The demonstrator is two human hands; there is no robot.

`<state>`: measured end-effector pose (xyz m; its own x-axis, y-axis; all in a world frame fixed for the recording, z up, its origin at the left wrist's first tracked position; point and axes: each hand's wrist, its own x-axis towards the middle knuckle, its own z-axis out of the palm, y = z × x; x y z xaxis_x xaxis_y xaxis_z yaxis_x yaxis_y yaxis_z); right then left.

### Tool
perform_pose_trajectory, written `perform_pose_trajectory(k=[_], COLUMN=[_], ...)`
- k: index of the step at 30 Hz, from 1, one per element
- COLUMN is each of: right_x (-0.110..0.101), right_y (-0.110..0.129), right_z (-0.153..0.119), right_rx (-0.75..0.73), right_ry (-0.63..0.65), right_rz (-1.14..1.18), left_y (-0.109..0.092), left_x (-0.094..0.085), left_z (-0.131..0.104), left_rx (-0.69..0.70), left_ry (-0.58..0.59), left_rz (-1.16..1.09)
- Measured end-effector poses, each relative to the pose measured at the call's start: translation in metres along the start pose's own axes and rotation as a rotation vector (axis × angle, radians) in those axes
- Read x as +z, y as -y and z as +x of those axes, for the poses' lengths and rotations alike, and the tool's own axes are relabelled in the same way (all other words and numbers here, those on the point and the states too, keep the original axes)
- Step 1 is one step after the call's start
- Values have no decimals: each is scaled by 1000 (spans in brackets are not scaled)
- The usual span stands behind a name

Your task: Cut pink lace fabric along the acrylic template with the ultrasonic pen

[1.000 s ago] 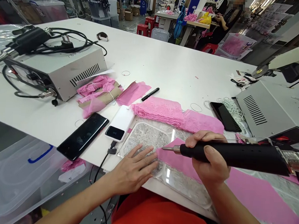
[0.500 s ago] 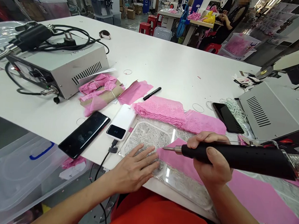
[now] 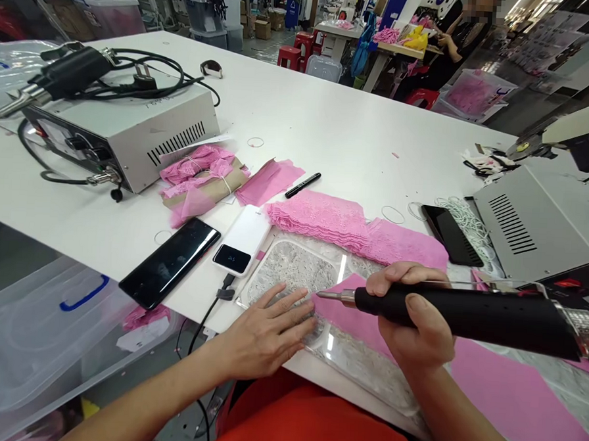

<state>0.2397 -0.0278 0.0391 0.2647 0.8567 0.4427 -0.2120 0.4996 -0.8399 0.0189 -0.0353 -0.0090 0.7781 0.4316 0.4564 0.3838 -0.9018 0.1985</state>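
My right hand [image 3: 420, 313] is wrapped round the black handle of an ultrasonic welding gun [image 3: 472, 315], thumb on top. Its slim metal tip points left, at the left end of a pink fabric strip [image 3: 353, 312]. Whether the tip touches the fabric I cannot tell. Flat and with fingers spread, my left hand [image 3: 269, 331] rests on the clear plastic-covered, grey-patterned board [image 3: 292, 263], its fingertips beside the fabric's end. The strip runs right under my right hand and on toward the lower right. A stack of pink lace pieces [image 3: 319, 218] lies just beyond the board.
Left of the board are a white power bank [image 3: 241, 241] with a cable and a black phone [image 3: 170, 263]. A grey generator box [image 3: 126, 129] carries another gun. Another phone [image 3: 450, 235] and box [image 3: 536, 213] stand right. A black pen [image 3: 303, 185] lies beyond the lace.
The welding gun's tip has shifted slightly left along the fabric, toward my left fingertips. My left hand stays in place. The whole view has moved a little.
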Motion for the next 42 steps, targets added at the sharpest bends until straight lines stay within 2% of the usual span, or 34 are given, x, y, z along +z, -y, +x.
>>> perform_pose_trajectory(k=[13,18,21,24,29,32,34,37,42], right_x=[7,3,-19,-60,-142,-173,-182,-183,-180], right_y=[-3,12,35,61,89,91,88,80,71], right_z=[-3,6,15,19,6,-6,-11,-13,-12], right_rx=[17,-5,-69,-151,-226,-231,-225,-204,-163], right_ry=[28,-90,-207,-308,-520,-578,-571,-541,-453], right_rz=[-15,52,25,-54,-157,-144,-111,-75,-59], left_y=[-1,1,0,-9,-40,-63,-77,-92,-100], left_x=[-1,-5,-6,-1,27,48,61,75,86], left_z=[0,0,3,16,63,96,114,131,137], left_rx=[-20,-7,33,79,180,231,254,294,328], left_ry=[34,37,-1,-49,-68,-25,32,108,197], left_rz=[-2,31,65,54,-46,-54,-41,-44,-69])
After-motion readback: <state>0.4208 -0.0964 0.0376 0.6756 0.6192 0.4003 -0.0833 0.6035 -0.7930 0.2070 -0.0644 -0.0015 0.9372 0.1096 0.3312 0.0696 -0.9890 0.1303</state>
